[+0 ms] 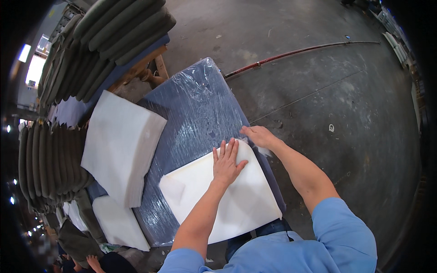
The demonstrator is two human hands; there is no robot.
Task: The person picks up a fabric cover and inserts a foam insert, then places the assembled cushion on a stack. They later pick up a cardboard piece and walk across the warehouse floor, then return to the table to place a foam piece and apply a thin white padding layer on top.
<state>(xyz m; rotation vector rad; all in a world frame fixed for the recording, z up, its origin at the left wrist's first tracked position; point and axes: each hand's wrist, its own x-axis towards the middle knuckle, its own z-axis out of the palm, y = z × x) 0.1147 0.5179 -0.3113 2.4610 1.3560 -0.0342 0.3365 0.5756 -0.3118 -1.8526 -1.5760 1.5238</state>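
A white cushion pad (241, 195), squarish with rounded corners, lies in front of me on a table wrapped in clear plastic over blue (191, 104). My left hand (225, 166) rests flat on the pad's far part, fingers spread. Just past the pad's far right corner, my right hand (257, 135) is closed, its fingers pressed together. A wispy tuft of white wadding (265, 151) shows below that hand and appears to be held in it; the fingertips are partly hidden.
A thick stack of white sheets (120, 145) stands left of the pad, with another white piece (118, 223) nearer. Dark grey-green cushions (50, 159) are piled farther left. A long red-and-grey pole (273, 59) reaches across the floor. Another person's hand (94, 263) shows at lower left.
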